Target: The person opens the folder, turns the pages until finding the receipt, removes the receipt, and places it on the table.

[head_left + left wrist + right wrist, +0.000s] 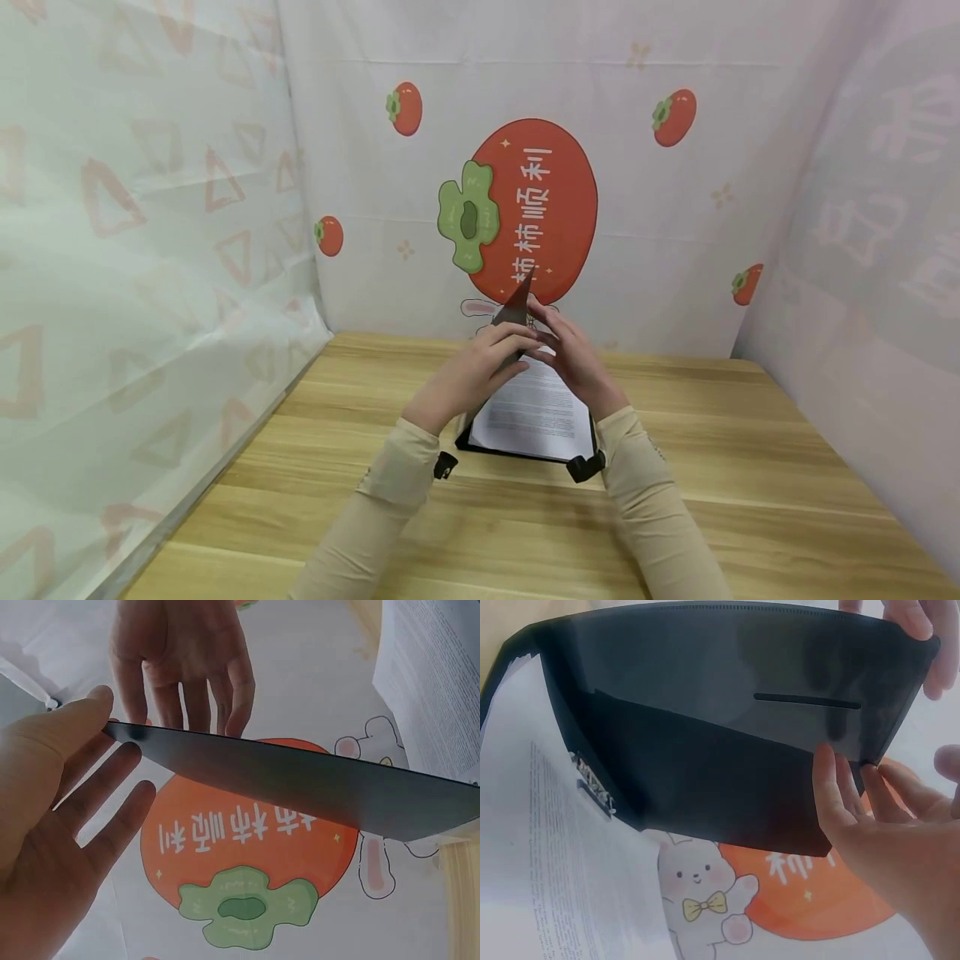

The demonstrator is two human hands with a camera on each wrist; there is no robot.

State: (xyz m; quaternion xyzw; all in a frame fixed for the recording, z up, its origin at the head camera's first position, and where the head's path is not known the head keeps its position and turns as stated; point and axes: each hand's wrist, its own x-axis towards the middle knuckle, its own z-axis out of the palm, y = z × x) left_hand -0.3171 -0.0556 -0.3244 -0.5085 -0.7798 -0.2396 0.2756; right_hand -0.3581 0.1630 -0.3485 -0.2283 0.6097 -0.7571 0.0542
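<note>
Sleeves (360,525) | folder cover (697,664): long axis upward | left fingers (105,776) pinching | right fingers (829,784) loose, touching

The cover (690,649) sits between left thumb (82,720) and left fingers (105,776), right fingers (831,787) by its edge; below them, papers (532,417) lie in the folder (462,442) (clip (592,784) inside) on the table (517,533), curtain (360,150) behind.

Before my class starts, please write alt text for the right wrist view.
The left hand pinches a black folder's raised cover by its corner; the right hand is at its edge. Printed pages and a metal clip show at left.
</note>
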